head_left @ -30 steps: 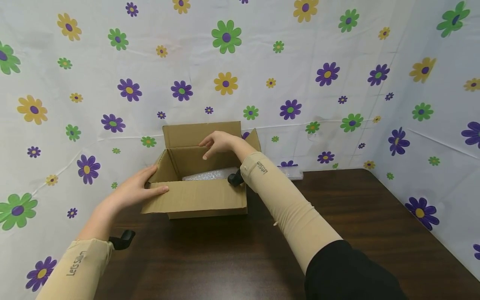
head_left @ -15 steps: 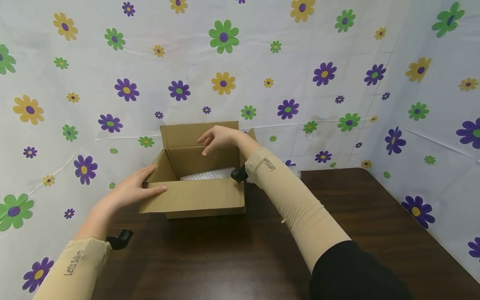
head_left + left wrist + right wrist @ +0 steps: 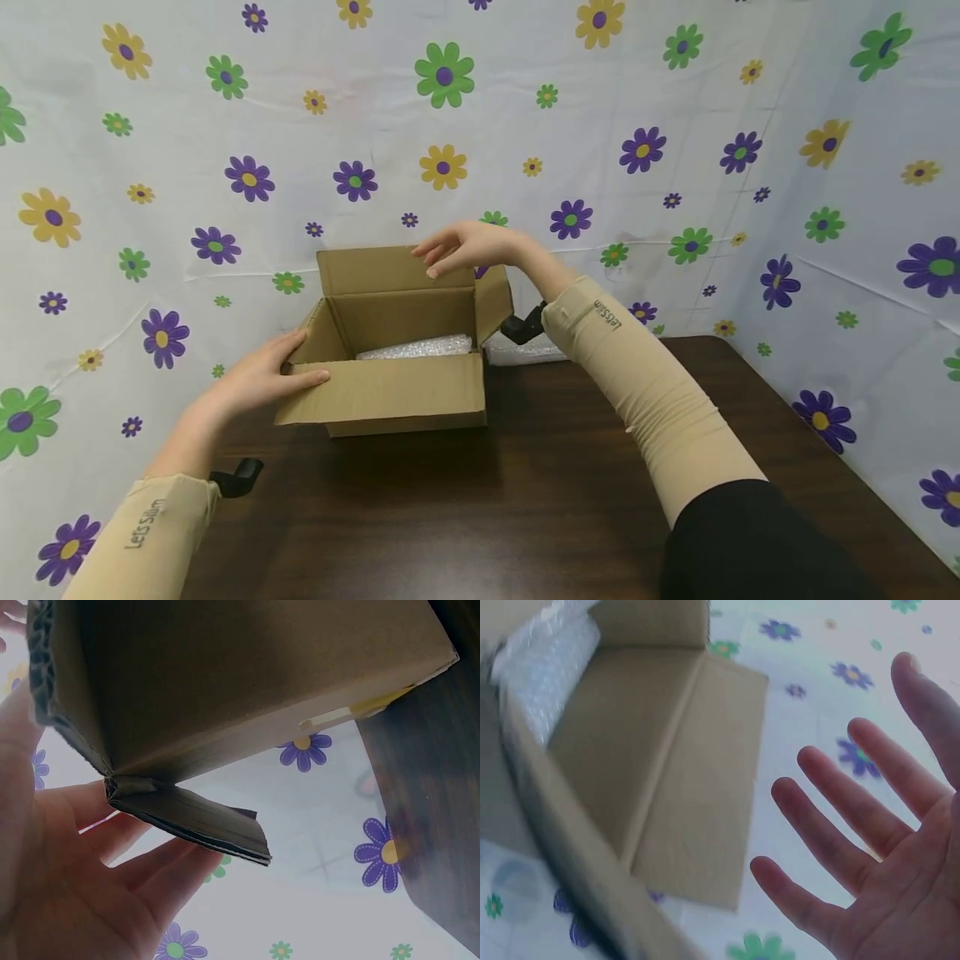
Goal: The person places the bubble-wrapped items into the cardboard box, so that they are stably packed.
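Note:
An open cardboard box [image 3: 390, 400] stands on the dark wooden table [image 3: 540, 500], with bubble wrap [image 3: 416, 347] lying inside it. My left hand [image 3: 262, 379] holds the box's left side, thumb on the front flap and fingers on the left flap [image 3: 195, 817]. My right hand [image 3: 468, 246] hovers above the box's back right corner, fingers spread and holding nothing; it is near the back flap [image 3: 375, 271]. In the right wrist view the open palm [image 3: 885, 847] faces the back flap [image 3: 697, 787] and the bubble wrap [image 3: 544, 664].
A flowered white sheet [image 3: 675, 125] closes in the table at the back, left and right. More bubble wrap [image 3: 525, 350] lies on the table just right of the box. The table's right half is bare wood.
My right hand has risen out of the box and moved up and to the right, above the back flap. The left hand has kept its hold on the box.

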Motion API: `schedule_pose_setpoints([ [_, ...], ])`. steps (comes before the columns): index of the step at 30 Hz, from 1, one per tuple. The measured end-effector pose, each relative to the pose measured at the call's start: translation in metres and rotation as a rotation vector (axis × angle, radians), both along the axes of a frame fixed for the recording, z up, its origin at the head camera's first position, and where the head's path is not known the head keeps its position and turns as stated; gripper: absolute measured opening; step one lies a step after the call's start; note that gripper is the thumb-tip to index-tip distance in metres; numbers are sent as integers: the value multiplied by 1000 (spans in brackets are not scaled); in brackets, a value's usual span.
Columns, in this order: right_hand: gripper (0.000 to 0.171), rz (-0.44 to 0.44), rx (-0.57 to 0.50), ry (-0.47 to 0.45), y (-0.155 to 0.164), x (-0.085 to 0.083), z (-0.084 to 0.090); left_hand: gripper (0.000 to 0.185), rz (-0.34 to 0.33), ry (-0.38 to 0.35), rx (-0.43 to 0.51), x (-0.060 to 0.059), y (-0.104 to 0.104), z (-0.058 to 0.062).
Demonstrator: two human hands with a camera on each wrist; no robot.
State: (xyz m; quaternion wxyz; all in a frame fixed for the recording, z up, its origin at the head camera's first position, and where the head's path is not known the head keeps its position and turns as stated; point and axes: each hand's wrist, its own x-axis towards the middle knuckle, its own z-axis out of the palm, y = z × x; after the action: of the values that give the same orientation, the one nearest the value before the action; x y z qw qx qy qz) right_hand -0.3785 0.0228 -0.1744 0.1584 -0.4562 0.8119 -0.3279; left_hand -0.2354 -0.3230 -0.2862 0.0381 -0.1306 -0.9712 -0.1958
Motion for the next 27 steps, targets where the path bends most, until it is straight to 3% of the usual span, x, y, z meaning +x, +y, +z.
schedule_pose_setpoints([
  [7,48,-114,-41,-1,49,-5,7,94,-7,-2,2,-1,2,1],
  [14,48,-231,-131,-13,93,-11,-6,95,2,-7,2,1,-1,1],
  [19,49,-305,-115,-4,117,-16,-32,94,-8,0,-9,-1,-1,1],
  [27,53,-357,-74,55,136,-29,-107,94,0,-6,3,3,0,1],
])
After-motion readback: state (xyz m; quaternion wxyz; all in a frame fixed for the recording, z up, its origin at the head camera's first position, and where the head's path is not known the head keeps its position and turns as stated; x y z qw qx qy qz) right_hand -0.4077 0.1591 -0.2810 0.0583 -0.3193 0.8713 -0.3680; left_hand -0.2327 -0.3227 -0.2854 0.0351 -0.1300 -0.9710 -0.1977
